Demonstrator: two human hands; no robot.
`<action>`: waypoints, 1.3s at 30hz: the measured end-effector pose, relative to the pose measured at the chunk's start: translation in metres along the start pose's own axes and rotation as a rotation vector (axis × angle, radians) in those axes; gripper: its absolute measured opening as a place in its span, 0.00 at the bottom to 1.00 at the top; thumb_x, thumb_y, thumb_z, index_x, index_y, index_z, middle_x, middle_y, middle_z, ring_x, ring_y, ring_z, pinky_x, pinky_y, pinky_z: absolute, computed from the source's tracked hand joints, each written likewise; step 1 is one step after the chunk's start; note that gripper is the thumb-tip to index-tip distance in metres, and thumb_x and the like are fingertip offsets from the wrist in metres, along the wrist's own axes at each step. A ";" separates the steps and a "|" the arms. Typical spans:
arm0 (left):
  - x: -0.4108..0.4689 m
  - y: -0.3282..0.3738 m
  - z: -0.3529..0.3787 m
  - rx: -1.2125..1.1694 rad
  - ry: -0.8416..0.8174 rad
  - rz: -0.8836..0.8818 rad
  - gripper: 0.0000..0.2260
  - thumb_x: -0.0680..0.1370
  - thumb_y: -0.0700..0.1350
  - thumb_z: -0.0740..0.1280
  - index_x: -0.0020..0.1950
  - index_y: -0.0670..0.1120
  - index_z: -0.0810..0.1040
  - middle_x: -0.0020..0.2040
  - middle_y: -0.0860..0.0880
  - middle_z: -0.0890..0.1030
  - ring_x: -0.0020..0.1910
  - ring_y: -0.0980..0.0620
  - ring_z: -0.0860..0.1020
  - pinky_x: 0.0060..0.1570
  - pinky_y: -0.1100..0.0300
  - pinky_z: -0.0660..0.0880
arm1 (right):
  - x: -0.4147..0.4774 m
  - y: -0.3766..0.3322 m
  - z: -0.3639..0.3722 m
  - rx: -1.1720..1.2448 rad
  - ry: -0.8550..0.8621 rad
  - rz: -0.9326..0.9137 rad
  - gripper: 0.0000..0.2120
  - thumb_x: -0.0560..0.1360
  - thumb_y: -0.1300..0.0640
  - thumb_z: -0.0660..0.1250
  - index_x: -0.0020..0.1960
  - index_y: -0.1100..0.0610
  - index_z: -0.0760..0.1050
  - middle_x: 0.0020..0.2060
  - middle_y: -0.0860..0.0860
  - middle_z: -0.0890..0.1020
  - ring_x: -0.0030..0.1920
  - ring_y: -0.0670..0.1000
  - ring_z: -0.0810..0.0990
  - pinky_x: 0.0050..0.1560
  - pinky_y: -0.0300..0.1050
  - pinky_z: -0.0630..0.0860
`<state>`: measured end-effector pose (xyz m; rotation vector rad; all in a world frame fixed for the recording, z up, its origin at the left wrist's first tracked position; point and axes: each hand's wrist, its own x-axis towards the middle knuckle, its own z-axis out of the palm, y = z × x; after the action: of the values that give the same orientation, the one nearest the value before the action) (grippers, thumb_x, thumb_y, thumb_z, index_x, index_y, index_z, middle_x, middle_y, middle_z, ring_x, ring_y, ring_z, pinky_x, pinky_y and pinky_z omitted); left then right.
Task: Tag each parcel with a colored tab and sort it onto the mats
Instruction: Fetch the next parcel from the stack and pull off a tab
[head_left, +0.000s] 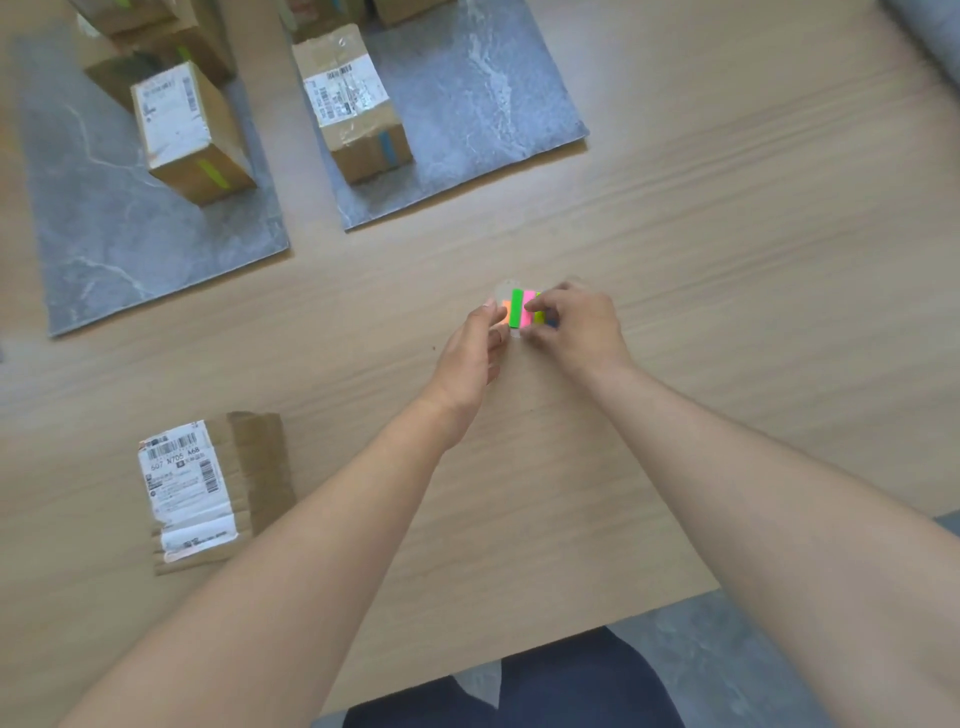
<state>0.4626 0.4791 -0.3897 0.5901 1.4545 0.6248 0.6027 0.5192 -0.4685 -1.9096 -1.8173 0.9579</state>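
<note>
- The tab sheet (517, 310) was in the centre of the frame, just above the table (727, 249), and was half covered by both hands. Only the green strip showed in full. Parts of an orange, a pink, a yellow and a blue strip showed beside it.
- The left hand (475, 348) pinched the left edge of the tab sheet. The right hand (576, 327) had its fingers curled over the right side of the sheet. I could not tell which strip these fingers touched.
- At the upper edge of the frame more boxes stood behind the front ones and were cut off, so their number was not clear.
- A grey shape (930, 36) in the upper right corner was cut off and hard to make out.
- Two grey mats were plainly seen: the left mat (130, 249) in the upper left and the middle mat (483, 104) at the upper centre.
- Three parcels were seen whole, each with a white label. The green-tagged parcel (189, 132) stood on the left mat with a green tab (213, 174) on its near side. The blue-tagged parcel (353, 104) stood on the middle mat with a blue tab (387, 148). The flat parcel (208, 488) lay on the table in the lower left, well apart from the hands.
- On the flat parcel's label "N705 A68" and barcodes could be read. The other labels were too blurred.
</note>
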 end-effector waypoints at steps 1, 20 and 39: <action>0.002 0.000 0.000 -0.002 -0.002 -0.007 0.21 0.85 0.55 0.51 0.72 0.48 0.71 0.67 0.48 0.75 0.69 0.54 0.72 0.66 0.58 0.67 | 0.004 0.000 0.001 -0.010 0.000 -0.001 0.13 0.69 0.56 0.80 0.53 0.56 0.86 0.46 0.55 0.80 0.45 0.53 0.79 0.45 0.44 0.70; 0.025 -0.005 -0.014 0.908 0.057 0.433 0.21 0.75 0.40 0.56 0.62 0.41 0.82 0.65 0.43 0.79 0.65 0.45 0.76 0.66 0.56 0.70 | 0.023 -0.014 -0.013 -0.321 -0.118 -0.127 0.09 0.78 0.52 0.70 0.50 0.57 0.83 0.48 0.57 0.80 0.52 0.60 0.80 0.43 0.48 0.71; 0.044 -0.010 -0.009 1.542 -0.035 0.459 0.23 0.79 0.52 0.57 0.74 0.52 0.70 0.74 0.45 0.66 0.73 0.38 0.64 0.76 0.43 0.56 | 0.039 -0.003 -0.016 -0.031 0.030 0.169 0.07 0.82 0.56 0.63 0.53 0.57 0.79 0.49 0.58 0.85 0.55 0.61 0.82 0.55 0.50 0.76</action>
<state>0.4549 0.5023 -0.4282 2.1319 1.5740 -0.3303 0.6095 0.5610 -0.4646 -2.1122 -1.6850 0.9527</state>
